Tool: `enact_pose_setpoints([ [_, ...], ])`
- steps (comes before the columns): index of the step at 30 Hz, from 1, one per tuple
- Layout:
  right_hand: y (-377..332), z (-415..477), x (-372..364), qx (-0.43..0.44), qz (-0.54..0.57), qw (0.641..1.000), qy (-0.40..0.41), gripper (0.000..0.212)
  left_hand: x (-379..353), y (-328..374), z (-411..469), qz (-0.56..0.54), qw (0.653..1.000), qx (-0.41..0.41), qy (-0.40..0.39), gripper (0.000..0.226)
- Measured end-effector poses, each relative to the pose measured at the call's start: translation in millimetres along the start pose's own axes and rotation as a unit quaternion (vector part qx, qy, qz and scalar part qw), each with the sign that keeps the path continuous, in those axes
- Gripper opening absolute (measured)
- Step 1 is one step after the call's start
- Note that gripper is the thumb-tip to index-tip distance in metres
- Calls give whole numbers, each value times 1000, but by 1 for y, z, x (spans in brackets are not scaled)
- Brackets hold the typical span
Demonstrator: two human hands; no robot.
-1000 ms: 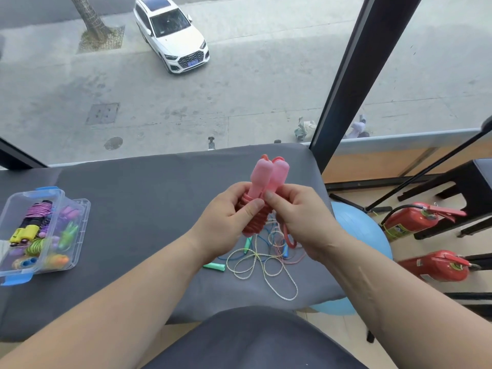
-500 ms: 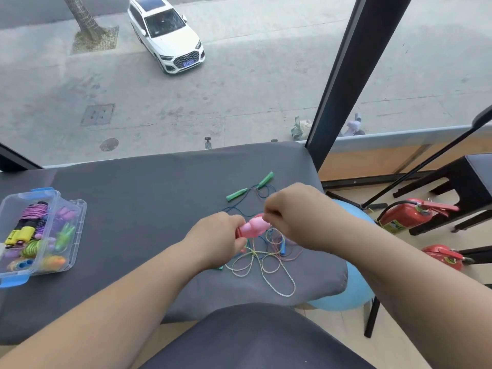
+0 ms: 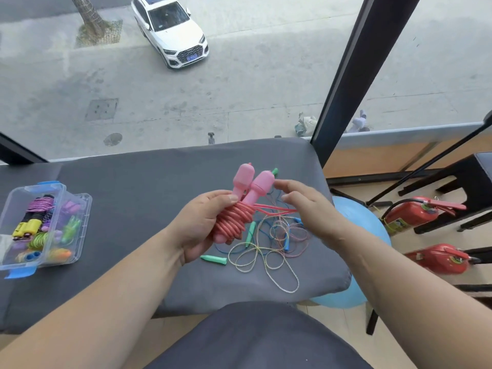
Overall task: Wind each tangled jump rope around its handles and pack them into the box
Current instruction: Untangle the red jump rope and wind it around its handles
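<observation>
Left hand (image 3: 202,225): fingers curled round the pink jump rope (image 3: 235,218), thumb pressed on the top of the coils. The two pink handles stand side by side, tilted up and away above the thumb. The cord is wound round their lower halves.

Right hand (image 3: 311,209): just right of the bundle, fingers loosely spread. A free loop of pink cord runs from the coils to its lower fingers; whether they pinch it cannot be told.

Below and between the hands, tangled ropes (image 3: 266,243) with green and blue handles lie on the grey table (image 3: 133,195).

Well left of the left hand, the clear box (image 3: 84,209) stands open, holding wound ropes.

Right of the right hand: blue ball (image 3: 359,222) and two fire extinguishers (image 3: 415,214), labels unreadable.

Beyond the hands, outside: white car (image 3: 173,30), four-ring grille emblem, blue plate illegible.
</observation>
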State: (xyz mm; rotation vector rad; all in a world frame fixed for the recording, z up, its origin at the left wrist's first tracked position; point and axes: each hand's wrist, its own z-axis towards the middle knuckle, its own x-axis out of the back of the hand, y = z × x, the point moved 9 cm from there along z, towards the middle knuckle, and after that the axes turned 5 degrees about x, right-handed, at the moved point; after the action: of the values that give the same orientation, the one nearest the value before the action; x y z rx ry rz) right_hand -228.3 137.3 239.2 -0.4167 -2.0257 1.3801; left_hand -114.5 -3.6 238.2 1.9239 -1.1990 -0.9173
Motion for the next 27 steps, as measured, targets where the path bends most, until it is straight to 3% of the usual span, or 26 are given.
enact_pose_setpoints([
  [2, -14, -5, -26, 56, -31, 991, -118, 43, -7, 1, -2, -21, 999, 0, -30, 38],
  [4, -23, -6, -40, 120, -119, 973, -155, 17, -14, 3, -4, -34, 998, -1, -55, 41],
  [7, -20, -5, -43, 104, -166, 967, -163, 18, -16, 8, -5, -33, 998, 0, -61, 44],
  [10, -21, -4, -37, 108, -239, 957, -125, 23, -8, 10, -1, 44, 999, -7, -5, 25],
  [15, -21, -11, -28, 109, -472, 869, -98, 27, 7, 6, 12, 148, 983, -24, 106, 18],
  [17, -29, -20, -37, 124, -528, 830, -130, 15, 3, 9, 15, 268, 954, -54, 119, 18],
  [19, -40, -26, -45, 157, -564, 794, -161, 15, -8, 11, 16, 406, 903, -74, 115, 19],
  [21, -55, -27, -50, 225, -564, 776, -173, 26, -18, 5, 17, 506, 856, -60, 93, 18],
  [23, -59, -24, -50, 252, -568, 762, -183, 15, -30, -3, 17, 580, 811, -55, 52, 18],
  [25, -58, -21, -44, 230, -530, 791, -202, 15, -44, -5, 13, 618, 782, -79, 12, 12],
  [27, -63, -16, -30, 200, -439, 852, -202, 24, -52, -1, 7, 606, 789, -95, -24, 10],
])
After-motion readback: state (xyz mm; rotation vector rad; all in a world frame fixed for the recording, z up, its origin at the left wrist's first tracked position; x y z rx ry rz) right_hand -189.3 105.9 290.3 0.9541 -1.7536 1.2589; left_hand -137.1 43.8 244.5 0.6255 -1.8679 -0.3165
